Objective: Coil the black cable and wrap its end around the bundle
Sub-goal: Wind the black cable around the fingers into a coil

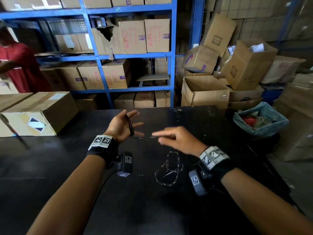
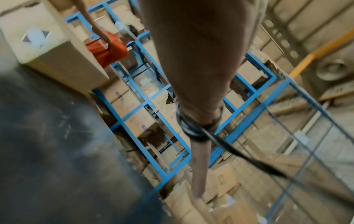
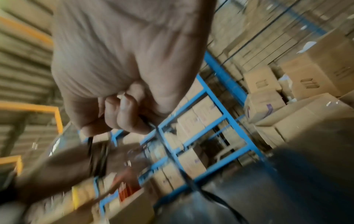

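My left hand [image 1: 124,127] is raised over the black table [image 1: 67,167], palm turned right and fingers spread straight. Several loops of the black cable [image 1: 130,124] are wound around those fingers; the left wrist view shows the loops [image 2: 191,130] circling one finger, with a strand leading off to the lower right. My right hand [image 1: 171,138] is just right of it, fingers curled, pinching the cable [image 3: 193,186] between thumb and fingers [image 3: 124,112]. The slack cable [image 1: 169,168] lies in loose loops on the table below my right wrist.
A sealed cardboard box [image 1: 39,114] sits on the table's left side. Blue shelving [image 1: 171,65] full of boxes stands behind the table. Open cartons [image 1: 205,92] and a lined bin [image 1: 260,119] are to the right. A person in red [image 1: 22,68] stands far left.
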